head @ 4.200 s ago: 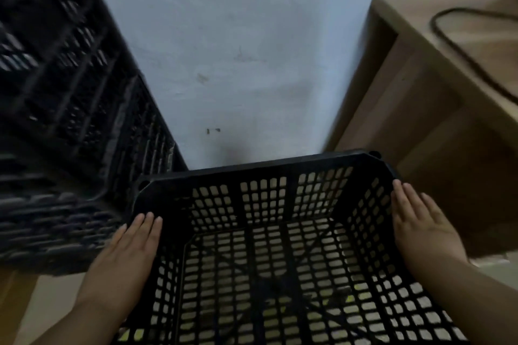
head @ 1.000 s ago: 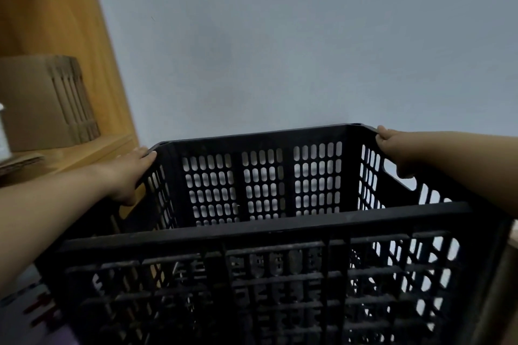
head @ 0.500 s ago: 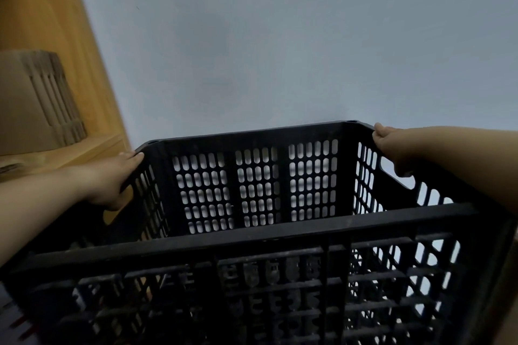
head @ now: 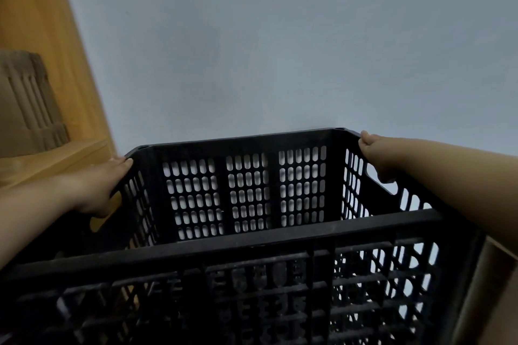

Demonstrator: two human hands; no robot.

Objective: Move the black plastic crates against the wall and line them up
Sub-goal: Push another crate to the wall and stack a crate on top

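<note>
Gripping the black perforated plastic crate [head: 246, 245] at both side handles, the left hand [head: 96, 187] at 9 o'clock and the right hand [head: 377, 158] at 3 o'clock clamp their fingers on the rims to keep it level. Its far side seems close to the grey wall [head: 280, 50] at 12 o'clock.

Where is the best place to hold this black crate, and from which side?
Grip the black crate by the opposite handle cutouts under its side rims, one hand from each side, where the left hand and right hand hold it.
</note>
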